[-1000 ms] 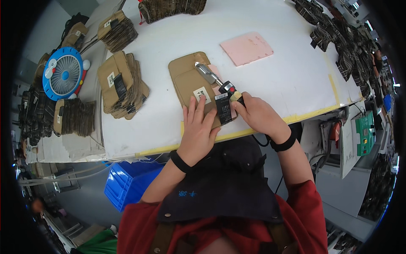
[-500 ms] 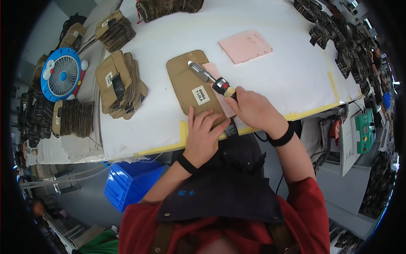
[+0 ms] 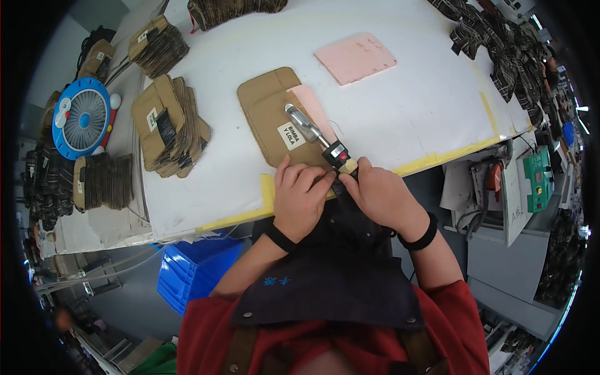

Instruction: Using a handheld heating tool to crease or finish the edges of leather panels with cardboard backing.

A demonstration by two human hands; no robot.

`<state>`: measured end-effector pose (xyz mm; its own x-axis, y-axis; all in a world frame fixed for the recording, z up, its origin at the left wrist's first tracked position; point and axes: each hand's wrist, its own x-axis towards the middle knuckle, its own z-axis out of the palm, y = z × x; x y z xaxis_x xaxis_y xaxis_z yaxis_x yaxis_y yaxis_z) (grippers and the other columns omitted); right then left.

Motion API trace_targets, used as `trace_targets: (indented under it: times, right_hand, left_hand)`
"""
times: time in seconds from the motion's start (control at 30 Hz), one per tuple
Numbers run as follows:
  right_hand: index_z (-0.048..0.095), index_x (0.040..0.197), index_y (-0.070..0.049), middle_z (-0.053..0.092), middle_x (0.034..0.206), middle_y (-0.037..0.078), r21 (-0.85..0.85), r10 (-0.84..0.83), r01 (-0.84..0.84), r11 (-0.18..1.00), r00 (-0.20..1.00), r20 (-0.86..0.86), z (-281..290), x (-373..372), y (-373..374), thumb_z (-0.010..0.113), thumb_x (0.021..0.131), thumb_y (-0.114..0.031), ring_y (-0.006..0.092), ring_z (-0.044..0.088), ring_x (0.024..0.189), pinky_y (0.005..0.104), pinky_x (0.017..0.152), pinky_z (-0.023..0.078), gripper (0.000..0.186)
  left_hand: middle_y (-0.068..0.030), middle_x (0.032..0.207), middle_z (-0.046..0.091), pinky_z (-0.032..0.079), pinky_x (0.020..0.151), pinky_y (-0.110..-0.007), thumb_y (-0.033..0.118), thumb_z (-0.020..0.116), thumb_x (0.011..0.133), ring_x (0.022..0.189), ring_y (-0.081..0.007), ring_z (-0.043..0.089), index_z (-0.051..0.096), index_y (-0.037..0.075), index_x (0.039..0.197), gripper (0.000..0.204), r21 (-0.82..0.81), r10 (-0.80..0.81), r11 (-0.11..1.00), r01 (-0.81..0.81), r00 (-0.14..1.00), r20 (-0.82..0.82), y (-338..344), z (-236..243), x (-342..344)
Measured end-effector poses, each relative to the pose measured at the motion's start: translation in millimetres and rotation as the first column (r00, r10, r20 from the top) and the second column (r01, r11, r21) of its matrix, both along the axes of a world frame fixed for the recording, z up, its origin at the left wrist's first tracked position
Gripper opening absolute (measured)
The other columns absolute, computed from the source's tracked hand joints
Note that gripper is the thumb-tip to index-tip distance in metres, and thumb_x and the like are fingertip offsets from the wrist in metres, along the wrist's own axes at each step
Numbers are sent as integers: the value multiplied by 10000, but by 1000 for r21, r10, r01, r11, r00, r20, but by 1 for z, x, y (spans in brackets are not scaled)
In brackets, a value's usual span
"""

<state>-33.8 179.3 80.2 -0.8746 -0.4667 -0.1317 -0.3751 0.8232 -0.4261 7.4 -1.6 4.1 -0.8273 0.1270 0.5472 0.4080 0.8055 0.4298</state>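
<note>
Black-lettered white labels (image 3: 291, 135) mark the pouch (image 3: 262, 112) at twelve o'clock and stack (image 3: 159, 100) at ten; writing (image 3: 278, 281) marks the apron (image 3: 331, 297) at six, board (image 3: 516, 194) at three.

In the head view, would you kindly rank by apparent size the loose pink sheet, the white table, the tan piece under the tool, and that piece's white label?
Largest to smallest, by visible area:
1. White table
2. Tan piece, partly covered
3. Loose pink sheet
4. White label

One tool (image 3: 336, 154), two pink sheets (image 3: 356, 58)
</note>
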Motion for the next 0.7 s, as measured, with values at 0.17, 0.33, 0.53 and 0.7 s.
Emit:
trace_targets:
  times: [0.17, 0.33, 0.53, 0.7]
  right_hand:
    - [525, 916, 27, 633, 659, 222, 81, 32, -38, 996, 997, 76, 23, -1, 14, 567, 1012, -366, 435, 658, 656, 510, 597, 519, 406]
    - [545, 876, 34, 637, 665, 227, 7, 95, -95, 995, 990, -102, 6, -50, -8, 560, 1012, -374, 427, 655, 643, 499, 608, 528, 430]
    - [531, 842, 11, 621, 641, 213, -24, 60, -63, 998, 994, -96, -5, -77, -38, 566, 1012, -354, 417, 644, 615, 490, 571, 518, 404]
    - [523, 932, 22, 637, 644, 208, 74, -12, 10, 997, 999, 30, 5, 7, 6, 574, 1005, -364, 423, 652, 620, 497, 564, 518, 396]
  left_hand:
    - [16, 1016, 627, 413, 1072, -523, 72, 741, 762, 1010, -232, 568, 743, 159, 1020, 272, 17, 10, 1000, -10, 1000, -7, 1, -3, 3]
    - [5, 1021, 626, 431, 1060, -526, 44, 749, 729, 1016, -246, 564, 736, 146, 992, 282, 36, -6, 999, 7, 1000, -22, 1, 0, 2]
    - [-12, 971, 612, 434, 1065, -538, 9, 747, 710, 999, -253, 570, 732, 125, 953, 270, 67, 16, 998, -12, 998, -60, 1, -4, -1]
    - [-24, 940, 596, 434, 1071, -546, 5, 752, 717, 977, -254, 577, 729, 111, 920, 230, 93, 18, 996, -13, 999, -46, 0, -3, 1]
